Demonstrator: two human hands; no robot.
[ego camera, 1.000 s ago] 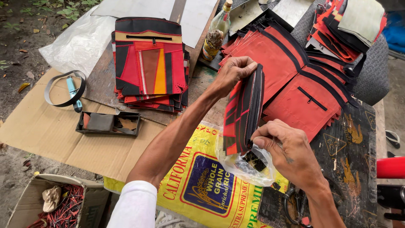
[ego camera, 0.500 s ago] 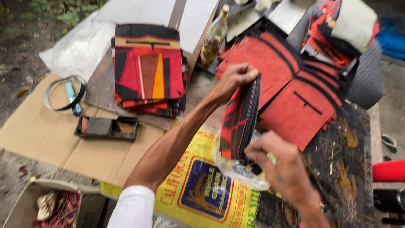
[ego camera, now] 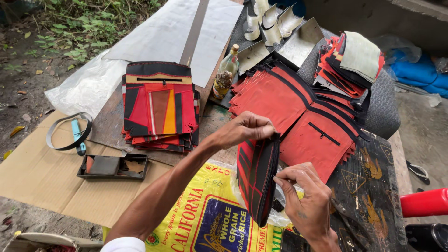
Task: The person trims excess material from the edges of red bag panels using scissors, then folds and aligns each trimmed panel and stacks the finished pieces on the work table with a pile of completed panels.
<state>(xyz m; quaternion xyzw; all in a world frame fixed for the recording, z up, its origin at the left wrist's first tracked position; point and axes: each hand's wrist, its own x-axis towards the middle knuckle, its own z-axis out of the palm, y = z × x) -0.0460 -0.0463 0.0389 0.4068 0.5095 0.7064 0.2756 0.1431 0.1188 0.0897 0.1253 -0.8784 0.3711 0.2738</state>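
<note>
My left hand (ego camera: 245,130) grips the top edge of an upright bundle of black and red stitched panels (ego camera: 256,179), held on its edge over a yellow printed sack (ego camera: 205,219). My right hand (ego camera: 308,200) pinches the bundle's right side, fingers against the black edge, with clear plastic (ego camera: 280,217) bunched underneath. A fanned row of red panels with black zips (ego camera: 303,121) lies just behind the bundle. A neat stack of black, red and orange panels (ego camera: 158,109) sits to the left.
A small glass bottle (ego camera: 225,74) stands behind the red panels. A black tray of scraps (ego camera: 112,167) and a strap loop with a blue tool (ego camera: 70,133) rest on cardboard (ego camera: 42,182). Metal pieces (ego camera: 289,37), a long metal ruler (ego camera: 193,32) and another panel pile (ego camera: 350,65) lie at the back.
My right hand rose from the plastic at the bundle's bottom to its right edge. The left hand kept its grip on the top. The view shifted slightly.
</note>
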